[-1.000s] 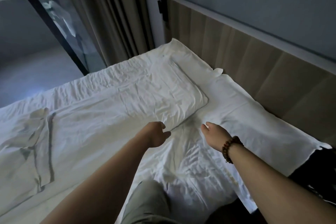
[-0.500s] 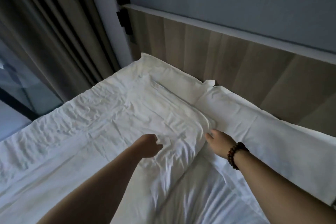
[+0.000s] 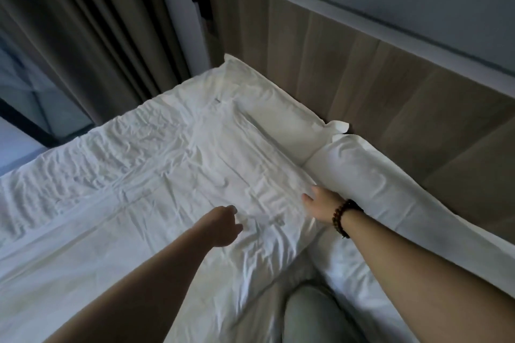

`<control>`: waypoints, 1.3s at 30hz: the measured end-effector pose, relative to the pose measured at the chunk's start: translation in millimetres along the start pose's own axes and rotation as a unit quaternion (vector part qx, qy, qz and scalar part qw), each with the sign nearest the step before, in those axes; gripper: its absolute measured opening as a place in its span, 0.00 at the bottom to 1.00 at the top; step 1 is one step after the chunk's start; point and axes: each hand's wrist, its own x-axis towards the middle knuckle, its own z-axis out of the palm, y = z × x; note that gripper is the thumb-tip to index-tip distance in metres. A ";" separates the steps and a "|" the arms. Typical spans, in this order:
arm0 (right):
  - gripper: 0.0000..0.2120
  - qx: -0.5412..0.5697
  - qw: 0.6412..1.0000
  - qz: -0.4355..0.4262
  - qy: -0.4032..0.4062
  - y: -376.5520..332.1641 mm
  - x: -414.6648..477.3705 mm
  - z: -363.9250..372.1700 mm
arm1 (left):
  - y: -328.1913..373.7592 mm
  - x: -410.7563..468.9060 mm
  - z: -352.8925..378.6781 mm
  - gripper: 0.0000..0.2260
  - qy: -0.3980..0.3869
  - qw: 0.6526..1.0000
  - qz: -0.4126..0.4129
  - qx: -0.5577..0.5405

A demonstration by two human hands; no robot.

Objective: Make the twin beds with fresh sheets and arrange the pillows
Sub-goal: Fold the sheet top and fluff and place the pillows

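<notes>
1. head view: left hand (image 3: 223, 224) loosely curled, fingers bent inward, low over the wrinkled white sheet (image 3: 156, 175); impossible to tell whether cloth is pinched inside, so grasp unknown.
2. right hand (image 3: 320, 202) spread flat and open, fingers wide, pressed at the fold where the top layer meets the near pillow (image 3: 384, 198); holding nothing, probably pushing the edge down to make it lie smooth.
3. bead bracelet (image 3: 341, 217) around the right wrist, dark beads.
4. two white pillows side by side along the wooden headboard (image 3: 348, 69): far pillow (image 3: 267, 117) in the corner, near pillow just beside it, ends touching. placed against the board so as not to slide, likely already in final position.
5. sheet covering the bed from the pillows toward the curtain (image 3: 92, 36) side, still full of creases; judged as smoothing step, task well advanced on this bed.
6. knee in grey trousers (image 3: 309, 315) resting at the bed edge, probably for reaching further.
7. no brand, label or readable writing anywhere; light too dim for small marks.
</notes>
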 end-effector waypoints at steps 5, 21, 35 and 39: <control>0.34 -0.007 0.999 -0.013 -0.036 -12.4 69.4 -31.9 | 14.1 3.7 -32.3 0.25 0.025 0.999 -0.017 0.046; 0.65 0.108 0.972 0.028 -0.207 -19.5 229.6 -22.0 | 63.1 65.6 -80.5 0.26 0.039 0.987 -0.151 -0.031; 0.30 0.141 0.954 -0.149 -0.218 -66.7 149.5 10.1 | 108.6 178.0 -134.5 0.42 0.145 0.959 -0.226 -0.086; 0.33 0.103 0.946 -0.218 -0.215 -98.1 118.4 16.9 | 105.4 207.8 -128.3 0.56 0.085 0.944 -0.317 -0.037</control>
